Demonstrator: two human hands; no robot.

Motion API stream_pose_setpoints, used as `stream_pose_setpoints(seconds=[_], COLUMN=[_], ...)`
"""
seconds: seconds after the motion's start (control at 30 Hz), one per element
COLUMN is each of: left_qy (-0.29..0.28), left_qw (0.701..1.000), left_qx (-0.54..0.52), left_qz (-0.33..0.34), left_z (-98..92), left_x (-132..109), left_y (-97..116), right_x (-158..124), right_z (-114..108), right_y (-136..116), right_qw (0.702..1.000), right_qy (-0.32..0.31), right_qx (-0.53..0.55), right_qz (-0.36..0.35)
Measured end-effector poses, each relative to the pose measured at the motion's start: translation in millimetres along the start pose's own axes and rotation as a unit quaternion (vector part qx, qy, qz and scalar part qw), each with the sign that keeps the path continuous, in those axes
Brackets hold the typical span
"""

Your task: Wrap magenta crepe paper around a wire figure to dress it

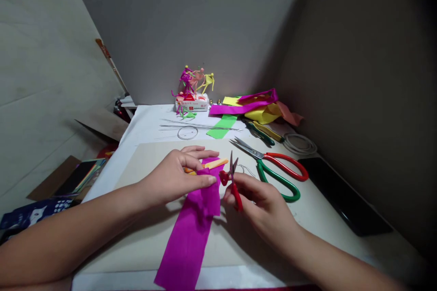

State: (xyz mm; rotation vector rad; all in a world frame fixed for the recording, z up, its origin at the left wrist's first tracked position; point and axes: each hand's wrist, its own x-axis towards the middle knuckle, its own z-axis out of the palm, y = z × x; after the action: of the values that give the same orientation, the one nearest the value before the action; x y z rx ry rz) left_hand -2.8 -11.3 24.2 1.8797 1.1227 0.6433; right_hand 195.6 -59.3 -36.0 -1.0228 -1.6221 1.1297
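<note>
Scissors (236, 198): small and red-handled, right of centre in the frame, blades pointing up and parted; the angle likely suits the fingers on the loops.
Right hand (261, 200): fingers curled in and grasping the scissors by the handles; which finger sits in which loop I cannot tell.
Magenta strip (184, 248): centre of the frame, running to the bottom edge, its upper part folded; the tail lies along the pale board (136, 241), which probably serves as a work surface.
Left hand (179, 170): thumb pressed on the fold, grasping the strip with the fingers behind – a pinch that seems to stop the layers slipping.
Orange piece (216, 163): narrow, jutting out by the left fingers; gripped or merely lying there, I cannot tell.
Large shears (260, 156): just beyond the right hand, handles toward the lower right, perhaps laid there to be within reach.
Wires (194, 126): upper centre, lying beyond the board – apparently out of the hands' way.
Coloured strips (259, 104): heaped at upper right of centre, pliers (261, 134) just in front.
Figures (198, 79): perched on and around a small box (201, 104), upper centre, presumably for safekeeping.
</note>
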Motion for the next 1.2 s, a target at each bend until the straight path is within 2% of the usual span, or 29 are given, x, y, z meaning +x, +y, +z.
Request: stream_pose_setpoints(seconds=[0.1,0.23,0.4,0.53,0.63,0.73,0.8,0.87,0.97,1.07,1.2], left_qy=[0.006,0.016,-0.019,-0.018,-0.023,-0.047,-0.069,-0.079,-0.061,-0.032,-0.014], left_qw=[1.000,0.999,0.999,0.999,0.996,0.987,0.981,0.979,0.984,0.992,0.995], left_qx=[-0.001,-0.008,-0.014,-0.033,-0.054,-0.090,-0.107,-0.101,-0.056,-0.009,0.000], left_qz=[0.007,0.037,0.047,0.002,-0.061,-0.124,-0.148,-0.160,-0.156,-0.124,-0.098], left_z=[4.1,10.8,16.3,10.8,2.2,-5.7,-10.5,-16.0,-26.2,-35.0,-37.0], left_x=[-1,-2,0,4,9,12,14,15,15,15,13], left_y=[2,-2,-2,-1,-4,-11,-14,-16,-16,-16,-20], right_x=[1,4,7,9,8,7,6,6,7,7,6], right_z=[9,13,11,8,7,7,6,6,6,7,7], right_y=[1,-1,-5,-6,-3,5,11,16,19,18,12], right_qw=[0.989,0.968,0.972,0.973,0.986,0.996,0.985,0.965,0.942,0.922,0.900], right_qy=[0.010,0.013,0.058,0.032,0.004,-0.018,-0.034,-0.051,-0.067,-0.078,-0.083], right_qx=[0.115,0.213,0.190,0.171,0.091,-0.058,-0.169,-0.255,-0.325,-0.373,-0.414], right_qz=[0.087,0.129,0.129,0.151,0.142,0.066,0.007,-0.023,-0.037,-0.063,-0.108])
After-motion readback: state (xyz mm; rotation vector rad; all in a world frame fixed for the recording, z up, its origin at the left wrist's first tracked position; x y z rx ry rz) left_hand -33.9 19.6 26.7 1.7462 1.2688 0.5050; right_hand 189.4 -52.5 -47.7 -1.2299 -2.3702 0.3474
